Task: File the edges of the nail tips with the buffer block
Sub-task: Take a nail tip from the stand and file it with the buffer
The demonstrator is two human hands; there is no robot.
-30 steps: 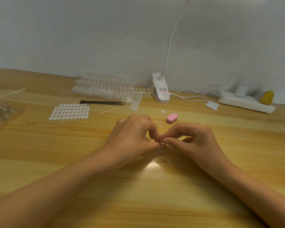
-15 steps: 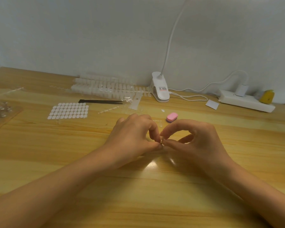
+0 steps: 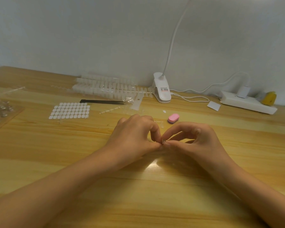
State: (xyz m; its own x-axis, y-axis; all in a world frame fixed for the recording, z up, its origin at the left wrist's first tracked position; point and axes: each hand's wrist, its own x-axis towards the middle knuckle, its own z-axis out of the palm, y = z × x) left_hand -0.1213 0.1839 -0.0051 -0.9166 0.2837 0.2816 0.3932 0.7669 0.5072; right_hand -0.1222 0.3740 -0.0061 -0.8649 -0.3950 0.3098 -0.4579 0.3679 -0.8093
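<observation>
Buffer block lies unheld on the table, just beyond the hands and slightly to the right of the point where they meet. Its long axis runs diagonally, near end to the left and far end to the right. Left hand and right hand are set fingertip to fingertip at centre. Thumb and forefinger of each are curled and pinch one small clear nail tip between them. The piece is tiny and partly covered, so which way it lies cannot be determined. Nothing else is held.

Assessment: no filing is under way, since block and tip are apart. The right hand is nearer the block, which sits just past its bent forefinger; the left hand is further off. A short forward reach by the right hand, with the tip left in the left hand's pinch, appears the likeliest requirement. Risk noted: the tip may slip when one hand lets go.
</observation>
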